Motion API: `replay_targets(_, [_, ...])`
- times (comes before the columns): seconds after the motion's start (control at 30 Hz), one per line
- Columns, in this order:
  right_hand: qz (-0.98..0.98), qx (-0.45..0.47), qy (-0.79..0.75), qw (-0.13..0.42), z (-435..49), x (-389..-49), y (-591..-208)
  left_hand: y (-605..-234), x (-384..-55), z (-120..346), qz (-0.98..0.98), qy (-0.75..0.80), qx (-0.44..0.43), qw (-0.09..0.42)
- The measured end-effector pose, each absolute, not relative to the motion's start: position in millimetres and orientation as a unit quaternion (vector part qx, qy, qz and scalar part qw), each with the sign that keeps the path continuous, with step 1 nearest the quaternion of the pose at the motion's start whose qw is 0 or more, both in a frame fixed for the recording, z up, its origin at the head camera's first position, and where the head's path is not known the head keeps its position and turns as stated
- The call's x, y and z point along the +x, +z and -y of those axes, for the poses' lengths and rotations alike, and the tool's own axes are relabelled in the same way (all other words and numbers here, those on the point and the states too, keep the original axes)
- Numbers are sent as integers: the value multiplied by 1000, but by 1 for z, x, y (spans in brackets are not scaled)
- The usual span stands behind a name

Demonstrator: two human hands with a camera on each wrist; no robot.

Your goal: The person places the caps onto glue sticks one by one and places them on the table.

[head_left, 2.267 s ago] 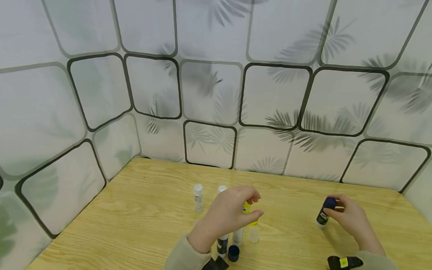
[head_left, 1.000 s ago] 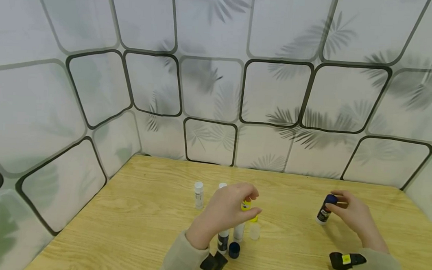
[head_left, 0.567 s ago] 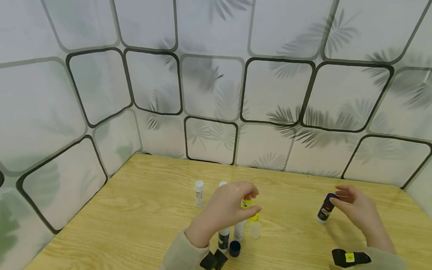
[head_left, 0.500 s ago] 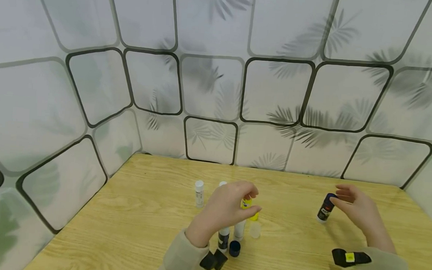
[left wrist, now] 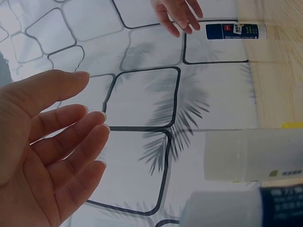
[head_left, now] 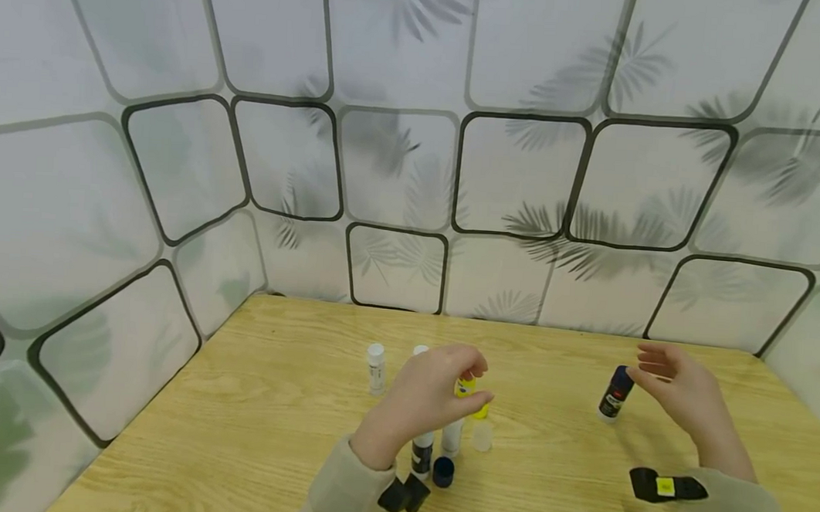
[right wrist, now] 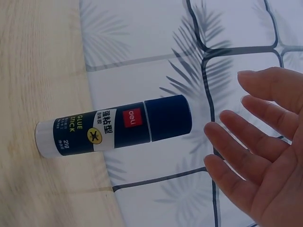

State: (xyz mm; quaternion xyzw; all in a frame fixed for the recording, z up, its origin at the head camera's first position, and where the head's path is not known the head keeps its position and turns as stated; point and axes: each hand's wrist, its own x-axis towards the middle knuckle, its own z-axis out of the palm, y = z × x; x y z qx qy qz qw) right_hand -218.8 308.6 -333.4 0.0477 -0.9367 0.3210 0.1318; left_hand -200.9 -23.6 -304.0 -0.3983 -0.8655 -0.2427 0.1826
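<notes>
A dark blue glue stick (head_left: 614, 395) with a white base and a capped top stands upright on the right of the table. My right hand (head_left: 684, 394) is just right of it, fingers loosely bent; the right wrist view shows a gap between the fingertips and the glue stick's cap (right wrist: 169, 117). Over a group of tubes nearer the middle, my left hand (head_left: 432, 392) hovers with relaxed fingers and holds nothing. Close by it stand a white tube (left wrist: 255, 156) and a white-topped tube with a dark label (head_left: 422, 454). The hand partly hides them and a yellow glue stick (head_left: 467, 387).
A separate white tube (head_left: 376, 372) stands left of the group, and another white cap (head_left: 420, 350) shows behind the left hand. A dark blue cap (head_left: 443, 472) and a translucent piece (head_left: 482, 438) are at the front. Patterned cloth (head_left: 400, 170) surrounds the wooden table (head_left: 269, 419).
My right hand has let go of the dark blue glue stick and drawn back slightly right. The glue stick stays standing where it was. My left hand has hardly moved.
</notes>
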Motion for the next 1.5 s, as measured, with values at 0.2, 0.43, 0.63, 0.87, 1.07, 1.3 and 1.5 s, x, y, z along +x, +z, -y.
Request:
replay_targets(0.2, [936,53,324,128,-304,-218,-330,-305,-201,24,864,-244,-399,187])
replay_targets(0.43, [932,66,328,137,-296,-216,-327,-305,-198,27,870,-239,-390,181])
replay_targets(0.63, [931,78,326,148,-291,-216,-328,-305,-193,32,874,-236,-386,180])
replay_targets(0.87, [931,84,323,149,-288,-216,-326,-314,-192,46,874,-249,-389,153])
replay_targets(1.07, [930,85,326,145,-286,-215,-324,-323,-191,66,884,-248,-377,125])
replay_targets(1.3, [931,86,325,143,-287,-214,-322,-328,-193,77,890,-250,-367,103])
replay_targets(1.5, [931,86,323,144,-288,-213,-320,-331,-197,76,896,-245,-363,73])
